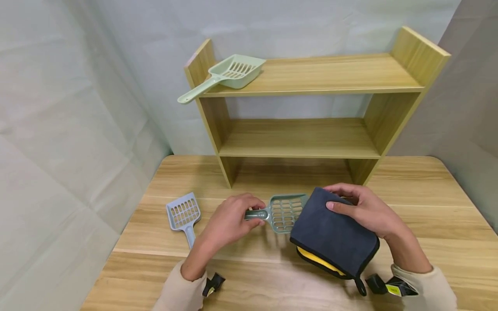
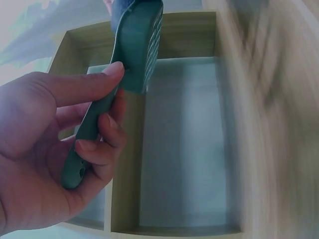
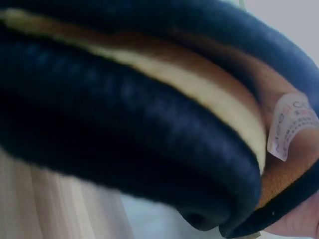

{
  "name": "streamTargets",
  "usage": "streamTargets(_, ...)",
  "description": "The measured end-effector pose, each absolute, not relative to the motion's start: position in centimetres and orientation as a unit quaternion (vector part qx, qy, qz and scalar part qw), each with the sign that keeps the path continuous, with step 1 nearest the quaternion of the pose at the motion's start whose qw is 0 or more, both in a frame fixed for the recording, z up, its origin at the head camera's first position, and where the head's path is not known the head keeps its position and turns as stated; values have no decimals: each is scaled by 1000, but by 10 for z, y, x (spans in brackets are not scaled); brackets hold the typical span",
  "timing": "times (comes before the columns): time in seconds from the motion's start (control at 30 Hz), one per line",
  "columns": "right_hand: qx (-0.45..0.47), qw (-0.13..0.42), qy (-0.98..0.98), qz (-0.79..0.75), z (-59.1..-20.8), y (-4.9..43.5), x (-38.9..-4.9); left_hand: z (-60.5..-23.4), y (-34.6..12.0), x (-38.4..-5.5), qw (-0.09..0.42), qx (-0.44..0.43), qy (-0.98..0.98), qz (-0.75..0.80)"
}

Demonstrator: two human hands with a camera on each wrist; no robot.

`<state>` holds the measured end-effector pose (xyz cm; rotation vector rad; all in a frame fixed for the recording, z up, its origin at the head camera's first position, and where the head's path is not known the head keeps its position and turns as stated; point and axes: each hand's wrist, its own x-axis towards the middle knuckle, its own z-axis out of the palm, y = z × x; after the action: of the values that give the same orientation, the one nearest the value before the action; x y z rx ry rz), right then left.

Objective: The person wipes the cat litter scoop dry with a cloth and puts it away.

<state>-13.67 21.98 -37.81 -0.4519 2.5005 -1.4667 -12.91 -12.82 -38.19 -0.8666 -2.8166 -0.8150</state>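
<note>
My left hand point(image 1: 234, 219) grips the handle of a dark green slotted litter scoop point(image 1: 285, 212), held above the table. In the left wrist view the thumb and curled fingers of the left hand point(image 2: 60, 129) wrap the scoop's handle point(image 2: 89, 127). My right hand point(image 1: 363, 207) holds a folded dark grey cloth point(image 1: 334, 233) with black edging and a yellow inner side, thumb on top and other fingers behind. The cloth covers the far end of the scoop's head. Up close in the right wrist view, the cloth point(image 3: 124, 109) shows its folded layers and a white label point(image 3: 294, 122).
A light blue litter scoop point(image 1: 184, 212) lies on the table point(image 1: 249, 280) at the left, its handle end behind my left arm. On the top board of a wooden shelf point(image 1: 303, 136) sits a pale green scoop point(image 1: 235, 71), its handle jutting past the left side.
</note>
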Motion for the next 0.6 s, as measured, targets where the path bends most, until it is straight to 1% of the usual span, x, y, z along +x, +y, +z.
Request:
streamTargets(0.17,-151,103,847,-499,-377,224,-137,-379,-135,-130,39,-303,-917,-257)
streamTargets(0.3,-152,117,840,-507,-375,228,-136,-377,-138,-131,44,-304,-919,-246)
streamTargets(0.6,-181,192,753,-603,-378,232,-139,-378,-137,-130,59,-307,-920,-236)
